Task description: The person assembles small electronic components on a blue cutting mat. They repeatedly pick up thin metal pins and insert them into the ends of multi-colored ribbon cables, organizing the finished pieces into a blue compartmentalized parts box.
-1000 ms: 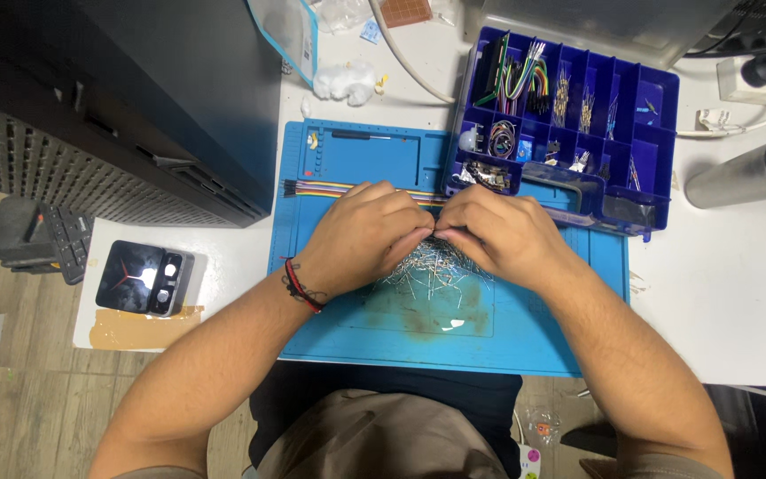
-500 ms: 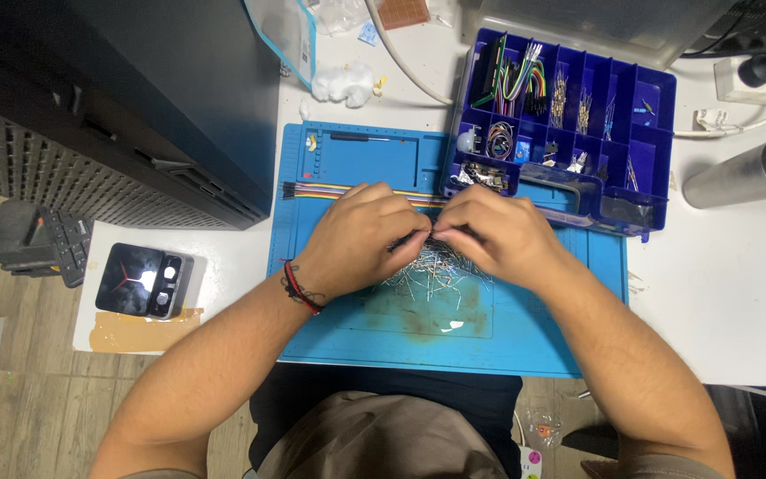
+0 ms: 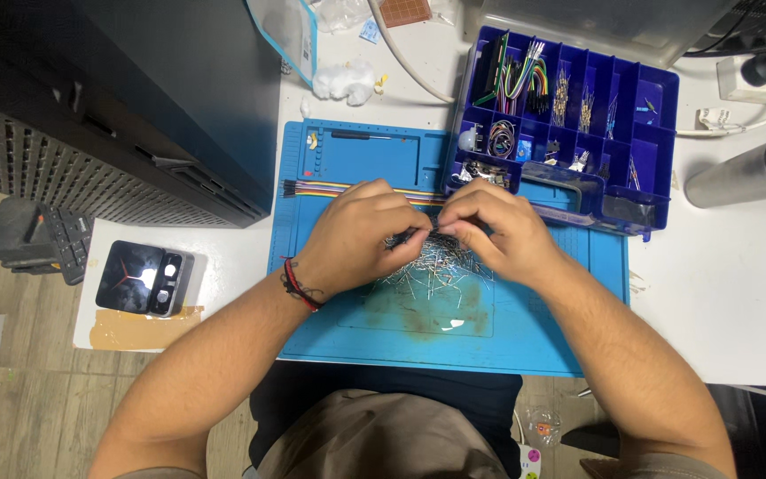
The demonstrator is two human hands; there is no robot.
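Left hand (image 3: 361, 235) and right hand (image 3: 489, 232) meeting over pile of thin metal pins (image 3: 432, 273) lying on blue mat (image 3: 534, 341), fingers curling closed, pinching pins between fingertips; purple parts box (image 3: 658, 133) sitting just behind.

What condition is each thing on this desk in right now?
Left hand: fingers pinched over the wire pile.
Right hand: fingers pinched, meeting the left.
Wire pile: loose, spread on the mat.
Blue mat: flat, stained in the middle.
Parts box: open, compartments filled.
Ribbon cable: lying straight.
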